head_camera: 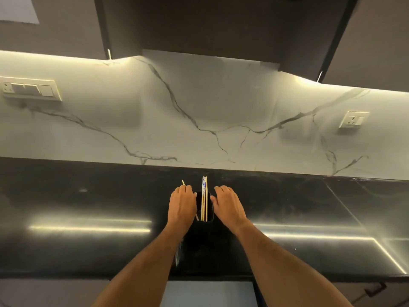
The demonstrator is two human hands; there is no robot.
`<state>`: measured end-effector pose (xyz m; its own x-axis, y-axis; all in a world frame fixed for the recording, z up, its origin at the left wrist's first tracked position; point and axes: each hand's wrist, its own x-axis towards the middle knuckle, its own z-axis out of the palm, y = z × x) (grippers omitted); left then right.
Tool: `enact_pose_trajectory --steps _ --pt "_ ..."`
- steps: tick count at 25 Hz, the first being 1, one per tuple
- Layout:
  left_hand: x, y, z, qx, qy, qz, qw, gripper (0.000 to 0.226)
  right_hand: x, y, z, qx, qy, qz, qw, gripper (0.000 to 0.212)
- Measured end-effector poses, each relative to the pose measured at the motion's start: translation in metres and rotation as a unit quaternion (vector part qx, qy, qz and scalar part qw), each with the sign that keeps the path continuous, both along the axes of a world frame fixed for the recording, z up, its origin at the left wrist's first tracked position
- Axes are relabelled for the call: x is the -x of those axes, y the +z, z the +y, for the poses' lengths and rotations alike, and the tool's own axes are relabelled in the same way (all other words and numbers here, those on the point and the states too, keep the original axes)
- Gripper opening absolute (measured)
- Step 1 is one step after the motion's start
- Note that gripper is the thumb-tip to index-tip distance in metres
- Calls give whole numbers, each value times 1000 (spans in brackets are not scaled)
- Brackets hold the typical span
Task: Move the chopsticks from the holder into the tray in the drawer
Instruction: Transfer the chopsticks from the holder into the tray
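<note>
A glossy black countertop (88, 207) spans the view from nine to three o'clock, carrying long streaks of reflected light. Behind it rises a white marble backsplash (199, 103) with grey veins. A switch panel (29, 88) sits on the wall at ten o'clock, a socket (353, 120) at two o'clock. Dark upper cabinets (221, 25) hang at twelve o'clock, lit strips glowing beneath them.

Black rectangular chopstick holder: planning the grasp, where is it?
Head view, centre: black rectangular chopstick holder stands on the dark countertop between both hands.
</note>
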<state>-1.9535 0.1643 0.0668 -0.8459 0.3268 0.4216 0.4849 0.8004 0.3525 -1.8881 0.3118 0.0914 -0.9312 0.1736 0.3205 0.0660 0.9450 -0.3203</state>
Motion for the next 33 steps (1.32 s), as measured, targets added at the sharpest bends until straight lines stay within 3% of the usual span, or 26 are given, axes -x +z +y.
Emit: enact_pose_trajectory --steps 4,10,14,16,20,25,29,33 --pt "44 -18 19 -68 79 -73 992 21 58 -20 19 133 -40 -19 990 44" --pt "84 -33 37 -181 156 -182 954 21 120 -50 32 353 -96 -59 929 59" --pt "95 -37 42 -203 162 -243 934 29 138 -62 28 365 -82 -45 926 22" --pt "95 -37 45 -220 145 -241 934 34 140 -61 24 371 -77 -29 925 14" --pt "92 -34 50 -253 75 -226 938 22 140 -62 17 367 -42 1 929 16" --pt "88 -26 48 -306 66 -248 917 12 134 -56 21 367 0 4 930 27" --pt "84 -14 48 -356 62 -244 900 25 130 -44 17 367 16 27 930 31" --pt "80 1 51 -419 67 -244 872 21 124 -28 12 380 40 66 922 27"
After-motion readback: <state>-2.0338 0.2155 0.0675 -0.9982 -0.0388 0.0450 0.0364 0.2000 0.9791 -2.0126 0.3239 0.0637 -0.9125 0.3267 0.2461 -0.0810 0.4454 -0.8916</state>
